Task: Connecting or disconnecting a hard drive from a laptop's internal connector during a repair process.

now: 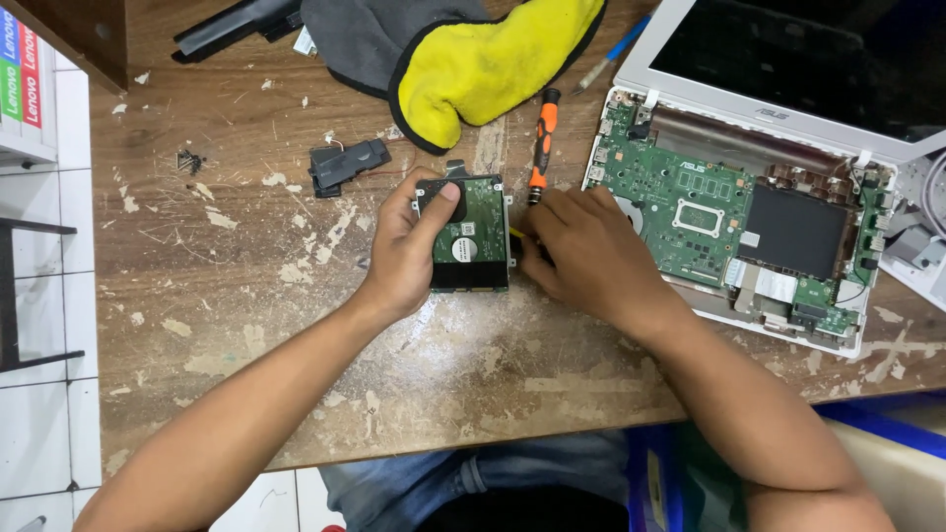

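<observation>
A small hard drive [473,236] with a green circuit board facing up lies on the worn wooden table [256,296]. My left hand [404,251] grips its left edge, thumb pressed on top. My right hand [581,251] sits against the drive's right edge, fingers curled around something thin with a yellow tip; I cannot see it fully. An orange and black screwdriver [541,143] lies just above my right hand, apart from it. To the right is an opened white laptop [734,212] with its green motherboard exposed.
A yellow and grey cloth mitt [463,59] lies at the table's far side. A small black plastic part [345,165] sits left of the drive. A long black battery-like bar [236,25] is at the top left. A thin blue tool [616,51] rests near the laptop's lid.
</observation>
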